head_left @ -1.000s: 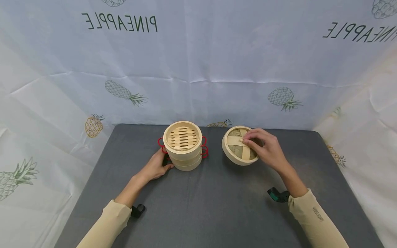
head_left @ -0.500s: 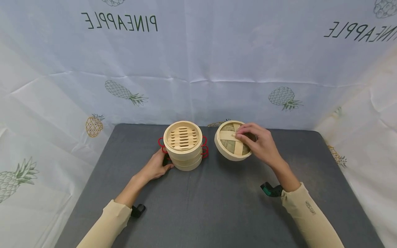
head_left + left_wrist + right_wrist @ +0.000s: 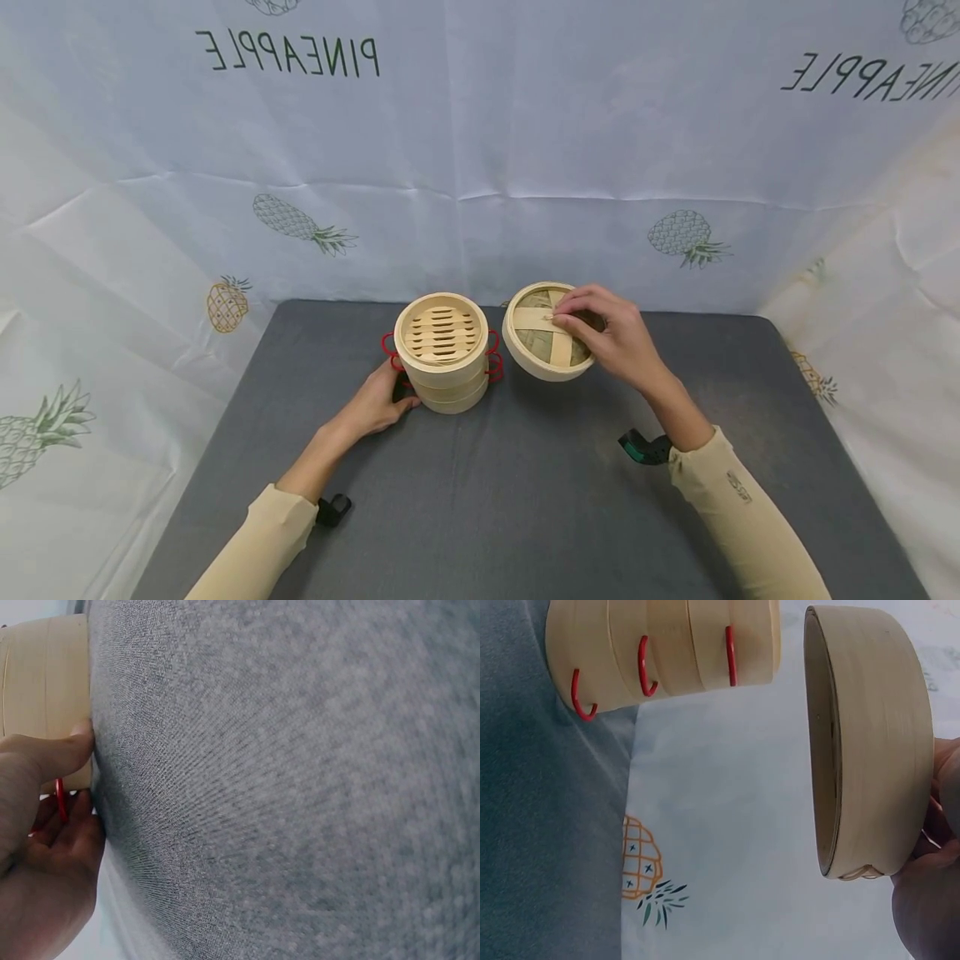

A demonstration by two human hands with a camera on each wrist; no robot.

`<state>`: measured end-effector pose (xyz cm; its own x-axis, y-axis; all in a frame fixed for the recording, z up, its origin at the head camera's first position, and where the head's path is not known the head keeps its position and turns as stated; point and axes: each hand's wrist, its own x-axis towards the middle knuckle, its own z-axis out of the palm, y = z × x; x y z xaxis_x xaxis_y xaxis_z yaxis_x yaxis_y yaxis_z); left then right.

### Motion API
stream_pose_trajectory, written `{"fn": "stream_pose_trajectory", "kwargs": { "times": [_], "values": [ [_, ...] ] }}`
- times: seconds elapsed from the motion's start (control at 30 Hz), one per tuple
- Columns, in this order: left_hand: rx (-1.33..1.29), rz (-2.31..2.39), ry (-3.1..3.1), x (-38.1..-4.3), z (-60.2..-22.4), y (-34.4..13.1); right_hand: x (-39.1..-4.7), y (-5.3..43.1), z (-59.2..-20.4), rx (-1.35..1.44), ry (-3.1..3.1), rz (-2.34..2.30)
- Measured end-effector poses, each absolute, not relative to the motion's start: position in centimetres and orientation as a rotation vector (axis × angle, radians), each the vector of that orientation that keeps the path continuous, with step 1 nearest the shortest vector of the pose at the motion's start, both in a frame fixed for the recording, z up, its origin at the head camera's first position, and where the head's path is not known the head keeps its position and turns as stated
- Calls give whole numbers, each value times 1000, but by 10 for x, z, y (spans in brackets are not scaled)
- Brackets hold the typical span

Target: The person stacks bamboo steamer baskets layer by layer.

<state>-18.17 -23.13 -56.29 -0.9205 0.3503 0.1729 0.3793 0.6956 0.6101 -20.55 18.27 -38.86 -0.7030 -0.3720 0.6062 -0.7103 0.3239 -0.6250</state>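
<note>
A stack of round bamboo steamer baskets (image 3: pixel 450 379) with red side handles stands on the table, its slatted top tier uncovered. My left hand (image 3: pixel 378 400) holds the stack low on its left side; in the left wrist view, the thumb (image 3: pixel 64 754) lies on the bamboo wall and the fingers are by a red handle (image 3: pixel 61 799). With thumb and fingers, my right hand (image 3: pixel 611 333) pinches the bamboo steamer lid (image 3: pixel 534 346) at the middle of its top. The lid hangs tilted above the table, right of the stack and apart from it, as the right wrist view shows.
A dark grey cloth covers the table (image 3: pixel 480 500). Behind it hangs a pale curtain (image 3: pixel 480 125) printed with pineapples and mirrored lettering, close to the table's back edge. Black wrist devices (image 3: pixel 645 448) sit at both sleeves.
My right hand has carried the lid left and slightly upward in the head view, closer to the stack. The left hand and the baskets have stayed in place.
</note>
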Motion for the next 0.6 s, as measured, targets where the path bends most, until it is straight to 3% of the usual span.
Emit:
{"fn": "stream_pose_trajectory", "kwargs": {
  "times": [0.6],
  "values": [
    [-599,-1050,-2864,-183,-565,-233,-208,160,-372,1036,-2181,1365]
  ]
}}
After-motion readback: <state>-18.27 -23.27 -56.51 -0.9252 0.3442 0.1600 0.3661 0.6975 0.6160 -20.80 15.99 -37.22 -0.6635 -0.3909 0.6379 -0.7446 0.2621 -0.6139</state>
